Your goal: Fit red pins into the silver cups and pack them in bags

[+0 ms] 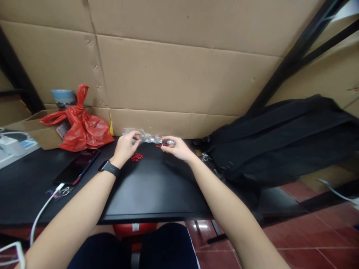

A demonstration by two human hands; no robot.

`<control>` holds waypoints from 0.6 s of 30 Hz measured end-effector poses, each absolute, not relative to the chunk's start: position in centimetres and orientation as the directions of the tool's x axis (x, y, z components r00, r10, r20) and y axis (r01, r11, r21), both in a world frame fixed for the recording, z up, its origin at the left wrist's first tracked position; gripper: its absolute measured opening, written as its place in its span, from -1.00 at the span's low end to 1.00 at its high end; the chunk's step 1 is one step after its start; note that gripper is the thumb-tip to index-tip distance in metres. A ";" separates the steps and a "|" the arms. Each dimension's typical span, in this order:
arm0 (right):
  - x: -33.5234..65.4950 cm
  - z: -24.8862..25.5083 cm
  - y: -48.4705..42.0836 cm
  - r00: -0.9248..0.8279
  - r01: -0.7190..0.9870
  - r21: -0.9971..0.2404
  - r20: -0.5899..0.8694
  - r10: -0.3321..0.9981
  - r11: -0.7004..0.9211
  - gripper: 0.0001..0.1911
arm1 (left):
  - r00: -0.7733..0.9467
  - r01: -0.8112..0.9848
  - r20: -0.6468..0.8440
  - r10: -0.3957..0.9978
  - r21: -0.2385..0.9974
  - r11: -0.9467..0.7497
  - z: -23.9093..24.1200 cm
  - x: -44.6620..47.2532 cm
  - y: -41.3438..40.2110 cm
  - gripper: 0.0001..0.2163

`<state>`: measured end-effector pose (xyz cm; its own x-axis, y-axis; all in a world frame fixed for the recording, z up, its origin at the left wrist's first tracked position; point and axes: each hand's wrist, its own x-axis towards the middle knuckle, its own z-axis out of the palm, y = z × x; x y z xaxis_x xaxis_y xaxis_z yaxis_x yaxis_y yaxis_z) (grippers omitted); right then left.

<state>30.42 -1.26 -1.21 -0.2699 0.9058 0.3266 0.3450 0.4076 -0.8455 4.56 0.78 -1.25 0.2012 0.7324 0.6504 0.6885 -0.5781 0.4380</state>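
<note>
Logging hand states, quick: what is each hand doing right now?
Left hand: closed on the clear plastic bag.
Right hand: pinching a small red-and-silver piece; its kind cannot be told.

You can read no text anywhere here. At nine o'clock from your left hand (125,146), a small label (62,130) sits on the cardboard box (42,135) beside the red plastic bag (84,130), but its print is too small and blurred to make out. Further out at nine o'clock, the blue-and-white packet (24,144) at the tabletop (151,194) edge shows markings you cannot decipher. At six o'clock, below the tabletop, the white tag (135,226) on the red stool (146,228) is illegible too.
</note>
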 end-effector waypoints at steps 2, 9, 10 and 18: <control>30.8 -1.3 -0.9 -0.259 0.390 -0.797 0.386 0.885 0.461 -0.61 | 0.237 0.645 0.658 0.715 0.443 -0.622 -1.4 6.3 -0.1 -0.80; 32.1 -1.6 0.0 -0.265 0.648 -0.501 0.557 0.787 0.573 -0.65 | 0.584 0.587 0.478 0.656 0.310 -0.748 -3.0 9.7 -1.8 -0.90; 32.2 -1.6 0.0 -0.265 0.665 -0.484 0.559 0.786 0.569 -0.65 | 0.616 0.585 0.442 0.652 0.297 -0.755 -3.1 9.7 -1.9 -0.89; 32.6 -0.9 -0.5 -0.319 0.703 -0.434 0.516 0.795 0.563 -0.62 | 0.801 0.502 0.197 0.565 0.294 -0.814 -2.4 9.0 -2.2 -0.76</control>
